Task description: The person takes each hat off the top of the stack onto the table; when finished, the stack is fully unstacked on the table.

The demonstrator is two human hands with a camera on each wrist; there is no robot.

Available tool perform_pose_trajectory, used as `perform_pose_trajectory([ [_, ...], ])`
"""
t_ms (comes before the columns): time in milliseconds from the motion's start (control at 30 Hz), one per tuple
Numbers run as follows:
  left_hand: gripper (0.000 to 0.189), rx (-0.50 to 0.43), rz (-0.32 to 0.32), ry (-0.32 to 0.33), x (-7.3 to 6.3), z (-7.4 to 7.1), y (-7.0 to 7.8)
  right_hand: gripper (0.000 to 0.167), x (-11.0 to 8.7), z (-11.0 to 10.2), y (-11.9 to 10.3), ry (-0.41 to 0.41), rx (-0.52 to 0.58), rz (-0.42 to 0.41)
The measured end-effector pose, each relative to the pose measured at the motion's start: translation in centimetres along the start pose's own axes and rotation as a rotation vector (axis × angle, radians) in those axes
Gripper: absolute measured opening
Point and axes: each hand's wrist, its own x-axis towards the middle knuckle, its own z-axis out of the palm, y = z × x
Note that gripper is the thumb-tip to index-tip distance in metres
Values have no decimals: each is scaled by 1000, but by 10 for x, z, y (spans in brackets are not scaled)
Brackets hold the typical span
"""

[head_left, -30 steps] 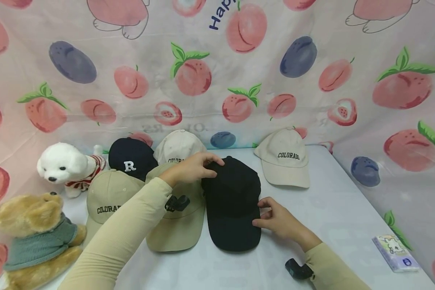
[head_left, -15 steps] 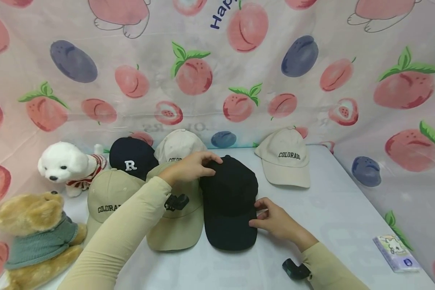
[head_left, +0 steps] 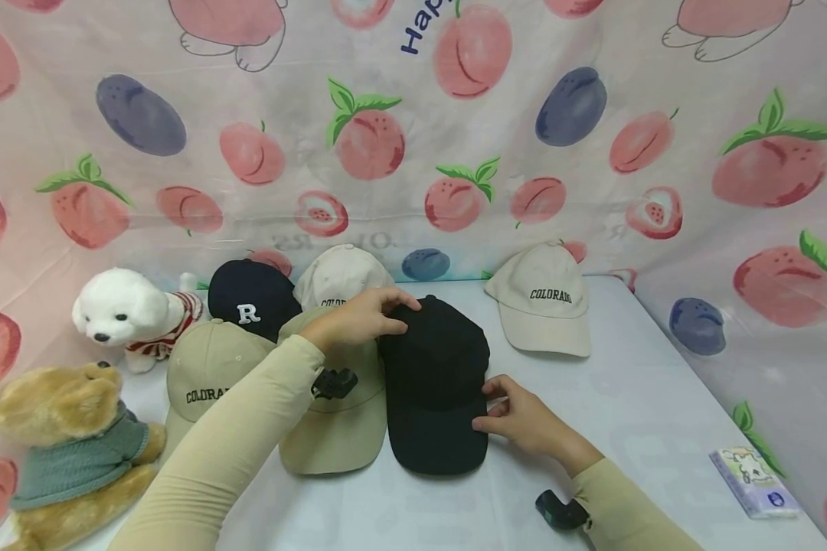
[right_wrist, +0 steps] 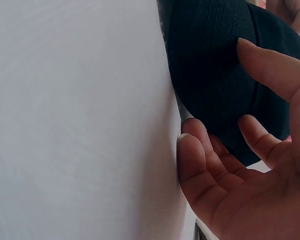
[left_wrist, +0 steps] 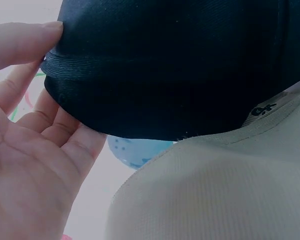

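A black baseball cap (head_left: 436, 386) lies on the white table, its brim toward me. At its upper left side my left hand (head_left: 365, 315) grips the crown; in the left wrist view the thumb (left_wrist: 52, 32) lies on one side of the cap's edge and the fingers on the other. From the right, my right hand (head_left: 524, 413) holds the brim's side, with its thumb (right_wrist: 260, 57) on the top and curled fingers at the edge. Close against the black cap's left side lies a khaki cap (head_left: 341, 440), partly covered by my left hand and sleeve.
Further left are another khaki cap (head_left: 210, 363), a navy cap (head_left: 248, 295) with an R, a white plush dog (head_left: 127, 310) and a brown plush bear (head_left: 76, 451). Two off-white caps (head_left: 344, 268) (head_left: 544, 298) stand at the back. A small tissue pack (head_left: 754, 482) lies far right.
The black cap has shifted slightly left, up against the khaki cap, and my right hand has moved left with it. My left hand has stayed almost in place on the crown.
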Motion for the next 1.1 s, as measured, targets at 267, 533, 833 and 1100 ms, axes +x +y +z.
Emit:
perform_pose_trajectory([
  [267, 38, 27, -5, 10, -1, -2, -2, 51, 1, 0, -3, 13, -7, 29],
  [533, 38, 31, -5, 24, -2, -3, -5, 51, 3, 1, -2, 15, -9, 31],
  [833, 38, 36, 2, 31, -2, -2, -4, 52, 1, -10, 3, 41, -12, 58],
  [1100, 37, 17, 17, 32, -2, 1, -4, 59, -1, -46, 16, 100, -32, 96],
])
